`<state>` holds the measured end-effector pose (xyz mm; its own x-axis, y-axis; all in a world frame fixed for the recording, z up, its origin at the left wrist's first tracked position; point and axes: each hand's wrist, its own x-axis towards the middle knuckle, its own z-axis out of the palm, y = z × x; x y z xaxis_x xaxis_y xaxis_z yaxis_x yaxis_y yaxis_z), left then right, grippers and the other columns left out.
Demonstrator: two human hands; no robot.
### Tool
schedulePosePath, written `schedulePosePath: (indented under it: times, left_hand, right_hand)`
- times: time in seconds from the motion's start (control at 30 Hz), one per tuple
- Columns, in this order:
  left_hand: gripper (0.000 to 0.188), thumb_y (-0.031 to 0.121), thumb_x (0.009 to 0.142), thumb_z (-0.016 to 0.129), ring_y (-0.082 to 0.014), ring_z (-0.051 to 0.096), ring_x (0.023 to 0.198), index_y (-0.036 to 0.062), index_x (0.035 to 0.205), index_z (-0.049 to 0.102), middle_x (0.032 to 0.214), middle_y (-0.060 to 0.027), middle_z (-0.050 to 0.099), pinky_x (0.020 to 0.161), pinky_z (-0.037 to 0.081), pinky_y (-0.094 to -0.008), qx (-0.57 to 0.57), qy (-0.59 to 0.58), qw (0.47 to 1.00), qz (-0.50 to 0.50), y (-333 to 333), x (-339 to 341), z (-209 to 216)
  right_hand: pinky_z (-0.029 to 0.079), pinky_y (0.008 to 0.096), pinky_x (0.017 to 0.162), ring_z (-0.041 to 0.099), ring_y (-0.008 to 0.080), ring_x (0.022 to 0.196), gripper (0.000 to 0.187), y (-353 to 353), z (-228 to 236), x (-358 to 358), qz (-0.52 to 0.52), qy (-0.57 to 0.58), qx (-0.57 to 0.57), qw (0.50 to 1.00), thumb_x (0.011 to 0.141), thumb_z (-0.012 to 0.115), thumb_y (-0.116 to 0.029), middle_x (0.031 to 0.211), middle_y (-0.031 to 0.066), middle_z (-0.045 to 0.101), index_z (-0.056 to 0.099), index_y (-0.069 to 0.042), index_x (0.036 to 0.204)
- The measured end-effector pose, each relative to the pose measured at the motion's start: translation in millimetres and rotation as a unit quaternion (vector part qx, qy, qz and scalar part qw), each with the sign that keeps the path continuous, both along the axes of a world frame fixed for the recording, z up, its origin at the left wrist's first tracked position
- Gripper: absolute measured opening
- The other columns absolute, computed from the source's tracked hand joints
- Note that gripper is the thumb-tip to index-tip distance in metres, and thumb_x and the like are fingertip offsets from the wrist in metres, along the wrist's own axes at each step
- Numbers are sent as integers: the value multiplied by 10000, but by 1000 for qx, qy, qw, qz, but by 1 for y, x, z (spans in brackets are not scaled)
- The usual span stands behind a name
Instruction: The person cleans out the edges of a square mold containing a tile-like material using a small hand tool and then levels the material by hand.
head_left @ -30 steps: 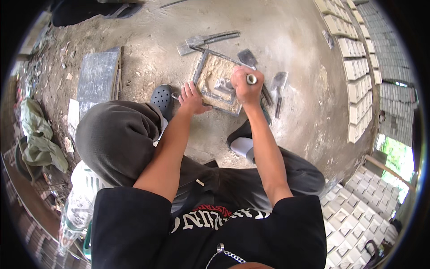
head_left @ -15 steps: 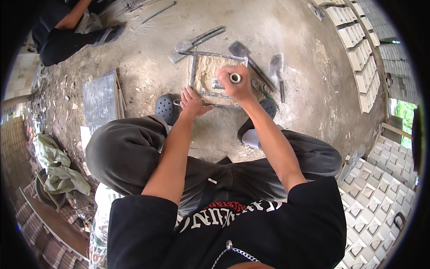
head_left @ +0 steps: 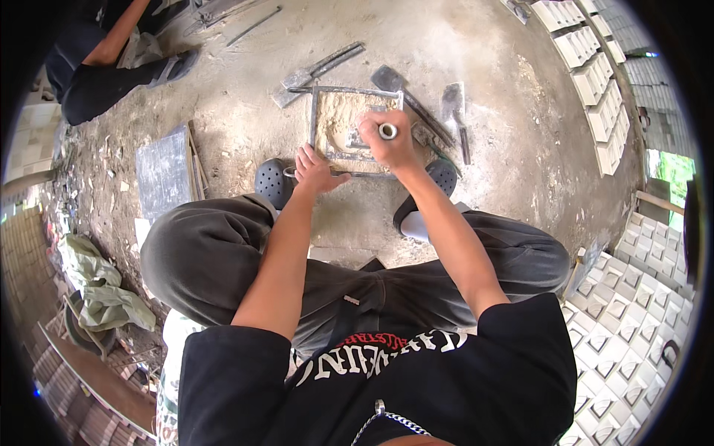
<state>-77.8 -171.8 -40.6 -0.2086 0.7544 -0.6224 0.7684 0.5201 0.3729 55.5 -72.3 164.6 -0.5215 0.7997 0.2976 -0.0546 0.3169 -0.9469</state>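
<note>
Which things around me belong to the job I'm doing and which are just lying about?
Likely in the job:
Handled tool, in the right hand
Frame, left hand at its near left corner
Pale powder inside the frame
Flat-bladed tools beside the frame, not held

Apparently just lying about:
Dark board, on the floor to the left
Green cloth, far left
Pale blocks, right

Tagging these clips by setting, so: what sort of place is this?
Probably a small tile or block workshop: a frame holds pale powder, flat-bladed tools lie around it on a rough floor, and pale moulded blocks stand in rows.
</note>
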Motion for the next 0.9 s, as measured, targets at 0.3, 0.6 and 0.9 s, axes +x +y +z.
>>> schedulePosePath:
  times: [0.3,0.6,0.9]
  left_hand:
    - [1467,647,626,792,-422,-41,1459,-8,1464,-219,1565,-268,-89,1147,139,-562,6,-7,1000,15,-1,3,4]
    - [1479,642,616,802,-424,-50,1459,-23,1459,-215,1558,-284,-87,1144,141,-576,8,-12,1000,15,0,3,7]
    - [1464,629,628,803,-426,-35,1455,-29,1461,-205,1554,-294,-64,1142,134,-574,-12,0,1000,11,2,4,9]
  right_hand:
    - [288,277,429,381,35,472,338,6,12,-2,-28,4,-7,1000,855,573,-94,469,-16,436,507,9,540]
    - [273,279,432,376,57,469,313,2,-27,0,-1,-22,-13,1000,848,574,-100,483,-14,444,525,13,560]
    - [253,292,438,347,72,468,346,21,4,10,75,-6,-16,997,851,562,-91,482,-10,410,455,3,536]
